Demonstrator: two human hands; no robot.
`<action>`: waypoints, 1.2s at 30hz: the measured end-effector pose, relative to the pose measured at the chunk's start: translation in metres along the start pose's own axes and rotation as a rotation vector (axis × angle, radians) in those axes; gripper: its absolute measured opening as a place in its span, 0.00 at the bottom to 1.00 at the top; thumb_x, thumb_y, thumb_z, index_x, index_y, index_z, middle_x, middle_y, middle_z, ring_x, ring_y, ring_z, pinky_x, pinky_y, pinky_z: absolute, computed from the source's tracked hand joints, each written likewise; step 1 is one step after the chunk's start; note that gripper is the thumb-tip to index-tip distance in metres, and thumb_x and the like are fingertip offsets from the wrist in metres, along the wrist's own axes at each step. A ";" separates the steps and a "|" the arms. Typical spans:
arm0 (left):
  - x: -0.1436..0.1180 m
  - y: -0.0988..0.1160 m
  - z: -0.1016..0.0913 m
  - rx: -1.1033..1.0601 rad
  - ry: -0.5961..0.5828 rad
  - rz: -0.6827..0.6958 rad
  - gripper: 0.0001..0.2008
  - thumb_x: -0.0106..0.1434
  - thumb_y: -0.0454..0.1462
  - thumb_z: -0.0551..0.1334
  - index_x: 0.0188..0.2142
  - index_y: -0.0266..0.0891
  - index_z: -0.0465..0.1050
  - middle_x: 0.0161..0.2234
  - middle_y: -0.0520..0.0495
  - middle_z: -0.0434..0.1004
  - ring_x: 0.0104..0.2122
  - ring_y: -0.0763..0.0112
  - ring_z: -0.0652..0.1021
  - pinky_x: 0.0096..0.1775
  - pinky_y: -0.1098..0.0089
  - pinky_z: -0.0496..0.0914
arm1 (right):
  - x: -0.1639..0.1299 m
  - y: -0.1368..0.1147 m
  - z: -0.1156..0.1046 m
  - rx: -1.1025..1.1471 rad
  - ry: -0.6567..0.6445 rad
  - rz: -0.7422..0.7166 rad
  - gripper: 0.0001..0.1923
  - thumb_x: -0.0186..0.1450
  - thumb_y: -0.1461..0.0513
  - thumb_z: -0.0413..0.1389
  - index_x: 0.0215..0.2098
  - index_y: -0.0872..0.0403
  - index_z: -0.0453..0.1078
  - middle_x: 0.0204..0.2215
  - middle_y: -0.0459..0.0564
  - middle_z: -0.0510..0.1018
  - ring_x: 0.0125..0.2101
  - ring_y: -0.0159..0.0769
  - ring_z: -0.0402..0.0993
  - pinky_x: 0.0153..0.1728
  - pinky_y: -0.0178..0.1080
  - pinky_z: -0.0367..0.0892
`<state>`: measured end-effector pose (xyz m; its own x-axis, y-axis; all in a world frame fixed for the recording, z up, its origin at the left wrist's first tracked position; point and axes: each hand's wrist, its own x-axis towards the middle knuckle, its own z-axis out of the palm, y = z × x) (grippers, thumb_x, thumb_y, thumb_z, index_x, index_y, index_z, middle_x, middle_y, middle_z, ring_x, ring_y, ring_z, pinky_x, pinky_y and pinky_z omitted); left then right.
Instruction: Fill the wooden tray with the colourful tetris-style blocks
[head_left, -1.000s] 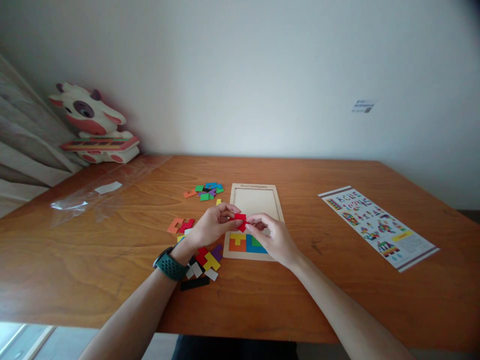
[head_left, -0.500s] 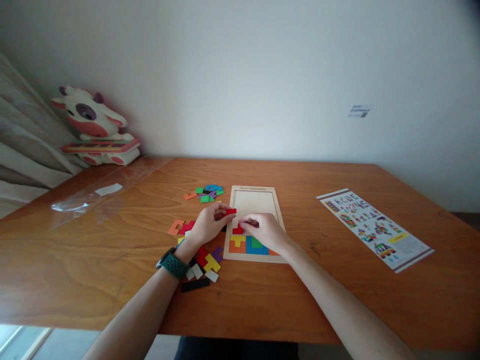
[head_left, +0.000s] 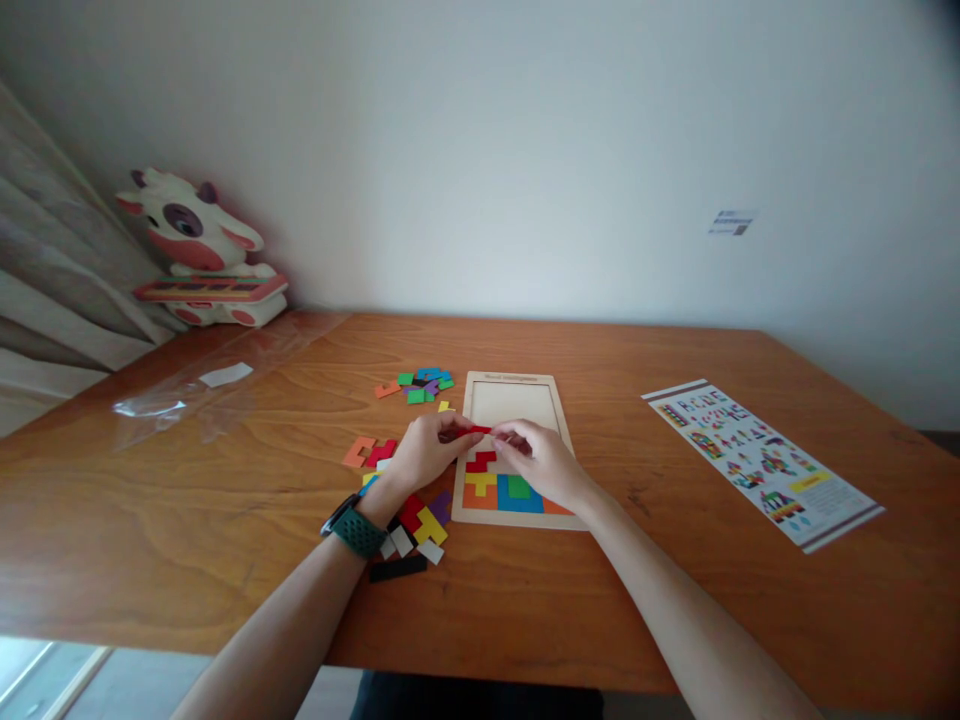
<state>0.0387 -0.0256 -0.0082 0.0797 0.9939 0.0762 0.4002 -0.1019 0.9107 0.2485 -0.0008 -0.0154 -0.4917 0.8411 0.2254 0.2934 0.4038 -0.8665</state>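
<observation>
Head camera is showing both hands meeting above the wooden puzzle tray (head_left: 556, 405) on the surface (head_left: 225, 520). The left hand (head_left: 424, 455) and the right hand (head_left: 541, 462) are together pinching a thin red piece (head_left: 475, 431) by their fingertips; its shape is hard to make out. The right hand is hiding part of the placed pieces (head_left: 495, 488). Loose pieces (head_left: 411, 525) are lying partly under the left wrist.

Both forearms are bare, with no sleeves in view. The left hand (head_left: 426, 452) has a dark teal sports watch (head_left: 358, 529) with a perforated band on its wrist; the right hand (head_left: 544, 463) wears nothing.
</observation>
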 end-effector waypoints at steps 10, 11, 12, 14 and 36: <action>-0.009 0.016 0.009 0.062 -0.065 0.026 0.18 0.59 0.49 0.68 0.37 0.37 0.80 0.30 0.46 0.82 0.28 0.68 0.77 0.30 0.71 0.67 | -0.006 -0.017 -0.011 0.034 0.054 -0.078 0.08 0.67 0.57 0.59 0.41 0.51 0.78 0.37 0.50 0.83 0.37 0.36 0.78 0.37 0.37 0.73; -0.009 0.017 0.008 0.088 -0.066 0.045 0.17 0.59 0.49 0.67 0.38 0.37 0.80 0.30 0.47 0.82 0.28 0.69 0.77 0.30 0.71 0.68 | -0.006 -0.016 -0.011 0.042 0.067 -0.061 0.08 0.67 0.57 0.59 0.40 0.51 0.78 0.37 0.50 0.83 0.37 0.36 0.79 0.38 0.38 0.73; -0.009 0.018 0.007 0.124 -0.068 0.071 0.16 0.60 0.48 0.67 0.39 0.38 0.80 0.31 0.47 0.82 0.28 0.68 0.77 0.31 0.71 0.68 | -0.005 -0.015 -0.012 0.053 0.074 -0.038 0.09 0.67 0.57 0.59 0.40 0.51 0.78 0.38 0.50 0.83 0.38 0.37 0.79 0.39 0.39 0.73; -0.009 0.020 0.004 0.221 -0.070 0.133 0.14 0.61 0.45 0.65 0.42 0.39 0.79 0.34 0.46 0.82 0.32 0.67 0.78 0.34 0.71 0.69 | -0.005 -0.010 -0.014 0.075 0.072 0.013 0.10 0.67 0.56 0.59 0.41 0.51 0.78 0.39 0.51 0.84 0.39 0.38 0.80 0.41 0.40 0.74; -0.008 0.012 -0.006 0.364 -0.185 0.143 0.13 0.59 0.35 0.60 0.41 0.40 0.81 0.29 0.51 0.78 0.25 0.73 0.73 0.28 0.75 0.65 | -0.010 0.003 -0.027 -0.061 -0.069 0.082 0.11 0.69 0.58 0.56 0.43 0.50 0.80 0.39 0.50 0.85 0.37 0.37 0.80 0.39 0.40 0.72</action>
<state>0.0373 -0.0349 0.0049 0.3070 0.9477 0.0870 0.6663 -0.2793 0.6914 0.2762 0.0020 -0.0078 -0.5184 0.8464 0.1218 0.3836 0.3575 -0.8515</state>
